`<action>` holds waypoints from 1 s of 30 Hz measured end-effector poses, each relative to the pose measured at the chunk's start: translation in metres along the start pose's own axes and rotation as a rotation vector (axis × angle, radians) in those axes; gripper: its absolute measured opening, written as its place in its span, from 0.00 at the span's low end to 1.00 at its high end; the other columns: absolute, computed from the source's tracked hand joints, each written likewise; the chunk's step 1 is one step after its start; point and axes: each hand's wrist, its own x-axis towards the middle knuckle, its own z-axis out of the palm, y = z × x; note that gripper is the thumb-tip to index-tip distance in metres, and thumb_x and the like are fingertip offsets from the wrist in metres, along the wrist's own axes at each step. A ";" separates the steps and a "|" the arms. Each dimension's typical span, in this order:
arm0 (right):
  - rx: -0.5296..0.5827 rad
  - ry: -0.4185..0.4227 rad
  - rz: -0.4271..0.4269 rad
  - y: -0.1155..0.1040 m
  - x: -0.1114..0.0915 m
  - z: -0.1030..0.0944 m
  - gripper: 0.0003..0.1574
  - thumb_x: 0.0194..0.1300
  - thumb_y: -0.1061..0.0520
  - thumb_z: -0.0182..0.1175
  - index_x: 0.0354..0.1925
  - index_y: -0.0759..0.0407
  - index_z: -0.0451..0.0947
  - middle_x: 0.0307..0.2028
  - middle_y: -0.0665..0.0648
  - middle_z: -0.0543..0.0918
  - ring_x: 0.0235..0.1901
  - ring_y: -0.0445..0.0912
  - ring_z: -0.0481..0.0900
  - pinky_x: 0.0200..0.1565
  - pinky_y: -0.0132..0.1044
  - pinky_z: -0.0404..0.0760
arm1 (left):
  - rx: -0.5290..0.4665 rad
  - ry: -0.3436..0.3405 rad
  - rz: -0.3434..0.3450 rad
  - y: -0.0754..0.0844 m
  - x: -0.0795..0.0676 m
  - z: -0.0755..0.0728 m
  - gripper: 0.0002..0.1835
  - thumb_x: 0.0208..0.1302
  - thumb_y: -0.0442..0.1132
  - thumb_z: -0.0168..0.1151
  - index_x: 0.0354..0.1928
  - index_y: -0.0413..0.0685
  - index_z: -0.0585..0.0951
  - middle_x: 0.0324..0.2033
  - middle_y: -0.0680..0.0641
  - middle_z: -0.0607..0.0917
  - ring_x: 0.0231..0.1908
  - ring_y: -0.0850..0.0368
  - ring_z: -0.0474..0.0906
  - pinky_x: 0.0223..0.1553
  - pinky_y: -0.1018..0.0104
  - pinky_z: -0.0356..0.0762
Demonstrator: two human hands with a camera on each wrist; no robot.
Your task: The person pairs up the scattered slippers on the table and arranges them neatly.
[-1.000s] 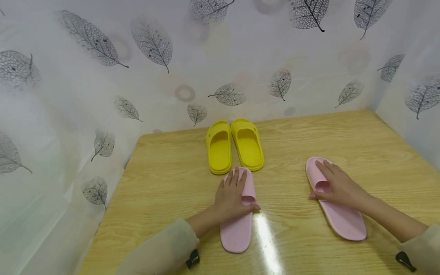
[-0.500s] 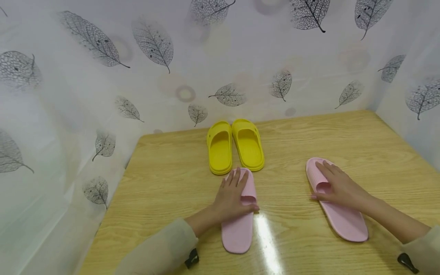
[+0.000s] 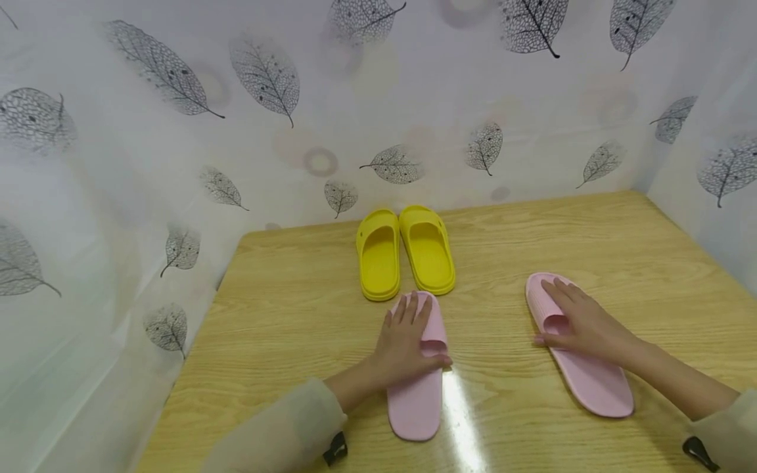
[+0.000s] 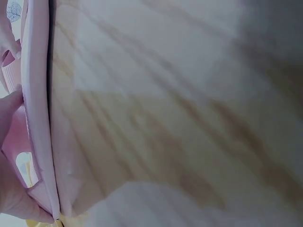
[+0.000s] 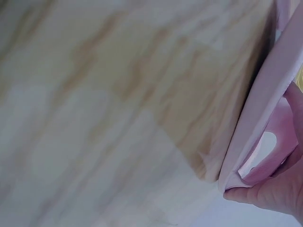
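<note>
In the head view, my left hand point(image 3: 403, 341) lies over the strap of one pink slipper point(image 3: 415, 408), its thumb across the inner edge. The left wrist view shows fingers at both side edges of this pink slipper point(image 4: 38, 94). My right hand point(image 3: 591, 325) spans the strap of the other pink slipper point(image 3: 594, 384), which sits tilted on the table. The right wrist view shows thumb and a finger on that slipper's rim point(image 5: 265, 101). Both pink slippers point away from me. Parts of their straps are hidden under the hands.
A pair of yellow slippers point(image 3: 378, 263) stands side by side at the back, just beyond the left pink slipper's toe. The wooden table point(image 3: 284, 368) ends at a leaf-printed curtain point(image 3: 414, 98), which also hangs along both sides.
My left hand has shifted slightly to the right, and the pink slipper beneath it has slid along. My right hand and its slipper are nearly unmoved.
</note>
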 end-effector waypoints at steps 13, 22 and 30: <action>0.000 -0.001 0.004 -0.001 0.000 0.001 0.68 0.43 0.40 0.74 0.70 0.70 0.52 0.63 0.82 0.58 0.61 0.77 0.56 0.56 0.71 0.58 | 0.002 0.004 0.011 0.011 0.002 0.005 0.60 0.50 0.75 0.55 0.75 0.52 0.40 0.74 0.39 0.43 0.73 0.43 0.39 0.68 0.39 0.45; -0.003 -0.005 0.009 -0.003 0.000 0.001 0.68 0.44 0.40 0.73 0.70 0.68 0.51 0.64 0.81 0.58 0.61 0.76 0.56 0.55 0.72 0.57 | 0.006 -0.013 0.009 0.018 0.004 0.005 0.60 0.50 0.75 0.55 0.75 0.51 0.41 0.74 0.39 0.43 0.73 0.43 0.38 0.68 0.38 0.44; -0.002 -0.002 0.007 -0.002 0.000 0.001 0.67 0.44 0.40 0.73 0.70 0.68 0.52 0.64 0.81 0.58 0.61 0.77 0.56 0.55 0.72 0.57 | 0.025 -0.016 0.006 0.024 0.007 0.007 0.60 0.50 0.75 0.54 0.75 0.51 0.41 0.74 0.40 0.43 0.73 0.44 0.38 0.68 0.39 0.44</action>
